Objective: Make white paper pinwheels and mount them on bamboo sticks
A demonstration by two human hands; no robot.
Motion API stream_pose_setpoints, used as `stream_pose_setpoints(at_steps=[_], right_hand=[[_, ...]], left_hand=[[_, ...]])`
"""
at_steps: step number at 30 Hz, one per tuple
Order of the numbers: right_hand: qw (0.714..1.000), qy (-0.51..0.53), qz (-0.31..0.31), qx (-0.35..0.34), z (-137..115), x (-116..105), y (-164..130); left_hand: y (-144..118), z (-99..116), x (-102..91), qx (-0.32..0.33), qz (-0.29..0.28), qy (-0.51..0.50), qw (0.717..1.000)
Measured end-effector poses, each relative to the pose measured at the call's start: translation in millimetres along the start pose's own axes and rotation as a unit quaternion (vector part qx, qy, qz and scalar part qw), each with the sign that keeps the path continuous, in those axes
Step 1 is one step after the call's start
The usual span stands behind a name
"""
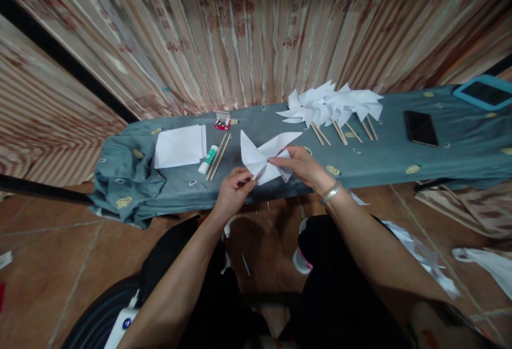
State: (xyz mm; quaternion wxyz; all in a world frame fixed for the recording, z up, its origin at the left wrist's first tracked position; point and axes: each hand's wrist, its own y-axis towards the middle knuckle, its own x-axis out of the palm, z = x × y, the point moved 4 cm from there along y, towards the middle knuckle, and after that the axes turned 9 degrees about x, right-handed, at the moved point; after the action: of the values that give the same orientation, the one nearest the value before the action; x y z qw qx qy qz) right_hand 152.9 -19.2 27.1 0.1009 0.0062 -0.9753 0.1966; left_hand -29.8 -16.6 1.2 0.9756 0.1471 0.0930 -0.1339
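Observation:
A white paper pinwheel (pixel 264 155) is held over the near edge of a narrow table draped in grey-blue cloth (pixel 384 154). My right hand (pixel 303 165), with a silver bracelet on the wrist, pinches the pinwheel's centre from the right. From below left, my left hand (pixel 234 192) grips it with fingers closed, apparently on a thin stick behind the paper. To the left lie a glue stick (pixel 208 159) and wooden sticks (pixel 218 156).
Several finished pinwheels on sticks (pixel 332 106) lie at the back right. A stack of white paper (pixel 179 146) and a small red box (pixel 222 121) sit left. A black phone (pixel 420 128) and a blue-framed tablet (pixel 485 91) lie right. Paper scraps (pixel 486 261) litter the tiled floor.

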Motion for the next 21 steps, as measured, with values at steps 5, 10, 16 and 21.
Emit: stream_pose_setpoints(at_steps=[5,10,16,21], right_hand=[[1.0,-0.017,0.003,0.0,-0.1,-0.8,0.7],[1.0,-0.003,0.003,-0.002,-2.1,-3.3,-0.1],[1.0,0.007,0.005,-0.016,-5.8,-8.5,0.7],[0.999,0.008,0.015,-0.031,-8.7,-15.8,3.1]], left_hand=[[-1.5,-4.8,-1.2,0.009,-0.013,0.022,1.0],[-5.7,-7.5,0.7,-0.02,-0.032,-0.043,0.998],[-7.9,-11.1,-3.8,-0.059,-0.002,-0.077,0.995],[-7.9,-12.0,-12.2,-0.059,0.007,-0.062,0.996]])
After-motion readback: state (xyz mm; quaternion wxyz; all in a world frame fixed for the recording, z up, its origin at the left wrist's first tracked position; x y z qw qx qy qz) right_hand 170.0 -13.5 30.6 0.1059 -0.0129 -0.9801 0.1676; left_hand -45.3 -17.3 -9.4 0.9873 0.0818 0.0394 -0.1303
